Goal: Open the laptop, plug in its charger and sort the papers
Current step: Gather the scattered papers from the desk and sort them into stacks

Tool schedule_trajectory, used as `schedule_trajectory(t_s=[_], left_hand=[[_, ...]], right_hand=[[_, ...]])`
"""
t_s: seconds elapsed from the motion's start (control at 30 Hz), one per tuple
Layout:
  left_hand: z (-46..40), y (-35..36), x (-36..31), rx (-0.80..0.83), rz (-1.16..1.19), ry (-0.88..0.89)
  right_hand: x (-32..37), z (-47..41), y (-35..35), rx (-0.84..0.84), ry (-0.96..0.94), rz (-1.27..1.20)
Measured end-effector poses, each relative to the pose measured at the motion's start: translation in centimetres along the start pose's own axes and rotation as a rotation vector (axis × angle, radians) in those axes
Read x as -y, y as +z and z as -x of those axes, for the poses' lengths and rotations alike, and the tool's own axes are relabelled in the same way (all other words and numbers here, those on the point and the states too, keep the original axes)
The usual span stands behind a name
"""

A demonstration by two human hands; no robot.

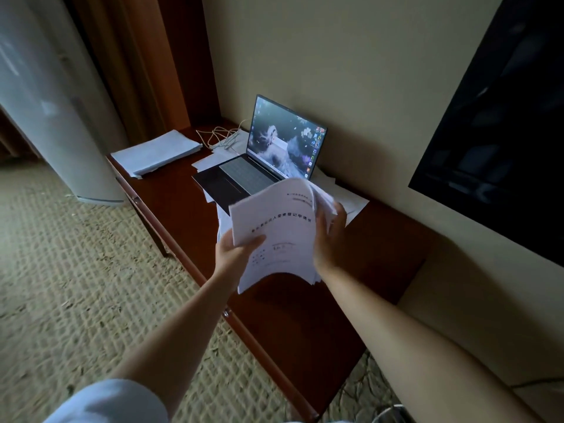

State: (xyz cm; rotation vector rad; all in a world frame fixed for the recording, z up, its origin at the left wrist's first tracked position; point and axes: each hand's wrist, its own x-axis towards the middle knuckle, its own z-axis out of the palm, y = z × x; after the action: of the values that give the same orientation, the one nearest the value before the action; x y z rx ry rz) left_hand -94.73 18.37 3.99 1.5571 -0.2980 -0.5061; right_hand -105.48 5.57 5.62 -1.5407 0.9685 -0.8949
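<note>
One sheaf of papers [274, 227] is gripped above the tabletop [305, 315] by the left hand [236, 254] and right hand [331, 236]. One open laptop [268, 157], one cable [219, 137] and one stack [157, 154] are noted behind.

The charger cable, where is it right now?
In the head view, the white charger cable lies coiled on the desk, left of the laptop.

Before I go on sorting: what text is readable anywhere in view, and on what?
Top white sheet of the held paper bundle: a bold printed Chinese heading ending "变更登记申请书"; its first characters are blurred.
Smaller lines on that sheet: too blurred to read.
Open grey laptop's lit screen: icons and a dialog, too small to read.
</note>
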Motion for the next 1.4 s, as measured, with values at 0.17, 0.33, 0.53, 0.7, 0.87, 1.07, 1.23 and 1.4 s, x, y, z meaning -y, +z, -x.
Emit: schedule_trajectory(t_s=[0.17, 0.33, 0.53, 0.7, 0.87, 1.07, 1.23, 1.4], left_hand=[[0.1, -0.1, 0.9, -0.029, -0.014, -0.063], [-0.6, -0.4, -0.2, 0.005, 0.019, -0.015], [-1.3, -0.4, 0.3, 0.066, -0.091, -0.001], [-1.4, 0.7, 1.1, 0.039, -0.025, -0.022], [-1.4, 0.7, 3.6, -0.012, 0.018, -0.130], [-1.4, 0.0, 5.7, 0.008, -0.047, -0.334], [-0.9, -0.8, 6.7, -0.037, -0.121, -0.405], [-1.8, -0.6, 6.6, -0.134, -0.086, -0.358]], right_hand=[[-1.1, 1.5, -0.3, -0.014, -0.103, -0.029], [-0.5, -0.1, 0.0, -0.010, -0.057, 0.056], [-3.0, -0.5, -1.2, -0.022, -0.004, 0.222], [-3.3, -0.1, -1.2, 0.034, 0.049, 0.142], [-5.4, -0.4, -0.9, 0.106, 0.134, 0.070], [-7.2, -0.8, 0.2, 0.242, 0.281, -0.014], [-9.1, -2.5, -0.2, 0.269, 0.349, 0.180], [-10.4, -4.9, -0.8, 0.161, 0.486, 0.218]])
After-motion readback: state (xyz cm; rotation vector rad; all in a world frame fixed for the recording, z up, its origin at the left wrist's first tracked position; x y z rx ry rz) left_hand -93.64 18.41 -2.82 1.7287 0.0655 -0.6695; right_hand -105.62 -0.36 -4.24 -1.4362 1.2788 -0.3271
